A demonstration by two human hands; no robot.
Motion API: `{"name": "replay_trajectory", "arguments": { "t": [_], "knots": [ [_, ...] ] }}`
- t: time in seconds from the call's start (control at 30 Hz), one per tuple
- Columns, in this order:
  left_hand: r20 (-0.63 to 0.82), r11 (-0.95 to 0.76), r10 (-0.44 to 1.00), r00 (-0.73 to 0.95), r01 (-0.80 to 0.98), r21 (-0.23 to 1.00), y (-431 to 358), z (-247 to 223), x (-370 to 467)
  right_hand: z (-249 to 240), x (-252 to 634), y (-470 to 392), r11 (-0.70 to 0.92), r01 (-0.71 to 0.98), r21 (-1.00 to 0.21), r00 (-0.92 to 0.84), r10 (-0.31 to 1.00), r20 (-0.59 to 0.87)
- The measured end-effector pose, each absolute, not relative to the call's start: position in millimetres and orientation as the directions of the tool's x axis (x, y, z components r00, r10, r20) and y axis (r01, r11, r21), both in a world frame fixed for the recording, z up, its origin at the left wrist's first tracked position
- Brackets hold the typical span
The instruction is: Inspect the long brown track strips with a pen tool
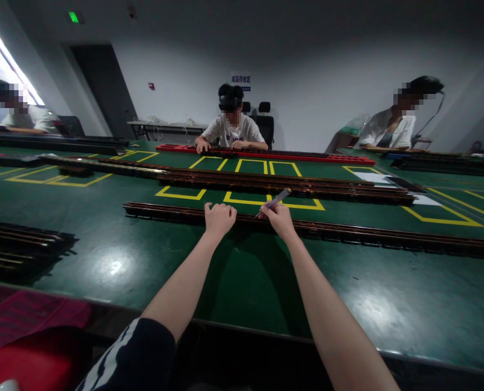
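A long dark rail [364,234] with thin copper-coloured lines lies across the table in front of me. My left hand [221,220] is closed over it left of centre, fingers curled over the far side and partly hidden. Just to the right, my right hand [278,218] grips a slim pen-like tool [279,199] with a greyish barrel. Its thin tip points down and left at the rail; whether it touches cannot be made out. Beyond the hands lies a bundle of similar long rails [291,183].
More dark rails [22,247] are stacked at the near left of the green table [144,260], which bears yellow tape outlines. A co-worker [234,127] sits opposite at a long red tray [339,158]. Other people sit far left and right. White papers [426,200] lie to the right.
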State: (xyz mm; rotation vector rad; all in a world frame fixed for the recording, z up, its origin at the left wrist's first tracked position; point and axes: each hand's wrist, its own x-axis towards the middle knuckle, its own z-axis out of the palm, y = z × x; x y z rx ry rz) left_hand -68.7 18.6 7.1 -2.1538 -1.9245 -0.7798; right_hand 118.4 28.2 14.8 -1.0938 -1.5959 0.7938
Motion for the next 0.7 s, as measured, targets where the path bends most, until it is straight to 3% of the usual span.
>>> {"name": "replay_trajectory", "arguments": {
  "t": [0.27, 0.7],
  "knots": [
    [0.489, -0.246, 0.861, 0.138, 0.955, 0.163, 17.5, 4.0, -53.9, 13.3, 123.5, 32.9, 0.406, 0.263, -0.875, -0.078, 0.913, 0.4],
    [0.427, -0.248, 0.891, 0.157, 0.954, 0.167, 16.3, 6.5, -56.8, 15.5, 122.9, 26.8, 0.373, 0.242, -0.896, -0.04, 0.926, 0.375]
  ]
}}
